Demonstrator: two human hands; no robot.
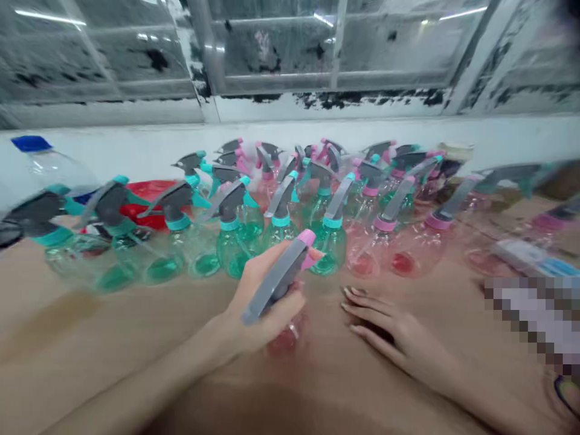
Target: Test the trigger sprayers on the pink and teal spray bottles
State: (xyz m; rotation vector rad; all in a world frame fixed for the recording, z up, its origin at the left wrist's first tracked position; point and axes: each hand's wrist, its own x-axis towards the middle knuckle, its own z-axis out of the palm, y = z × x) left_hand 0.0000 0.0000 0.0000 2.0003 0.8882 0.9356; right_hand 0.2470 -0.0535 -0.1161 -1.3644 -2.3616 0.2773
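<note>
My left hand is wrapped round the neck of a spray bottle with a pink, see-through body and a grey and pink trigger head. The bottle is close in front of me, its lower part showing below my fingers. My right hand lies on the wooden table, fingers stretched out and holding nothing. Just beyond my hands stands a row of spray bottles: green ones such as this green spray bottle to the left and middle, and a pink spray bottle to the right.
Several more spray bottles crowd behind the front row. A red container and a large clear bottle with a blue cap stand at the left. A white and blue packet lies at the right. Framed glass panes rise behind the table.
</note>
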